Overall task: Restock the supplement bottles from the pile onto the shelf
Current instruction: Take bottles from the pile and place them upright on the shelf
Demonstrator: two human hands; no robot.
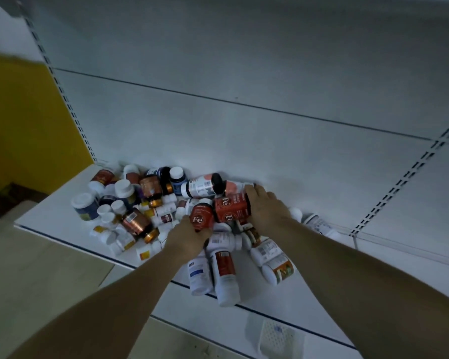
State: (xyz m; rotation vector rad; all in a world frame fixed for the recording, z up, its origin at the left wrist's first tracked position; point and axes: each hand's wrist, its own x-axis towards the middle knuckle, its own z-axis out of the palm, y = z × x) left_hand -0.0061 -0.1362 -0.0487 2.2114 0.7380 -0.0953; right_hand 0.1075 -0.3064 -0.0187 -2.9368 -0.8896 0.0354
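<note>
Head view: each hand (186,238) (266,208) round a glossy red cylindrical bottle (202,216) (232,207).

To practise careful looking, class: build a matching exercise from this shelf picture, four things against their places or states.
Things:
1. left hand
2. right hand
3. copper-lidded bottle
4. orange-labelled white bottle

States:
A. lying right of the pile's front
B. gripping the larger red Fe bottle
C. lying left of both hands
D. gripping the smaller red Fe bottle

Pairs: 1-D, 2-B, 3-C, 4-A
</note>
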